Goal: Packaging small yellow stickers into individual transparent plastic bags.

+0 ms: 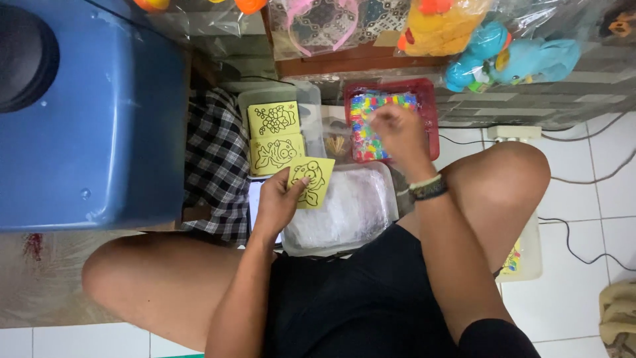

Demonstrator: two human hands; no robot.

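My left hand (pixel 278 199) holds a yellow card with a black line drawing of an animal (pixel 313 180) by its lower left edge. Two more yellow drawing cards (pixel 273 136) lie in a clear plastic box just beyond it. My right hand (pixel 396 136) reaches with fingers bunched into a red tray (pixel 429 119) filled with small colourful packets (pixel 363 129); whether it grips one I cannot tell. A clear tub with white plastic bags (pixel 344 209) sits between my hands, in front of my lap.
A big blue plastic container (pixel 93 119) stands at the left, with a black and white checked cloth (pixel 212 166) beside it. Bagged toys, yellow and blue (pixel 490 53), lie at the back. A white power strip (pixel 513 132) and cables run over the tiled floor at right.
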